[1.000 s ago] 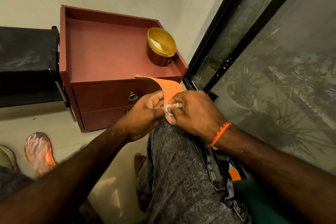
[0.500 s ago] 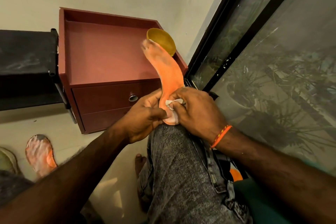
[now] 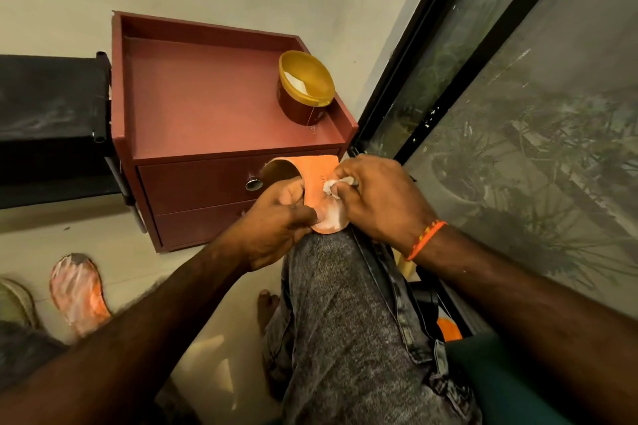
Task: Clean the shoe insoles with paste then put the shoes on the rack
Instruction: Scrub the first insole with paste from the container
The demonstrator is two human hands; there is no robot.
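Both forearms are bare, with no sleeves showing anywhere along them. On the wrist at the right of the frame sits a thin thread bracelet (image 3: 425,240), orange with small yellow and red flecks. The leg running down the lower centre wears grey acid-washed jeans (image 3: 348,331), mottled and speckled, with a raised stitched seam along the right edge and a pocket opening near the lower right. A bare foot (image 3: 267,304) shows just left of that leg.
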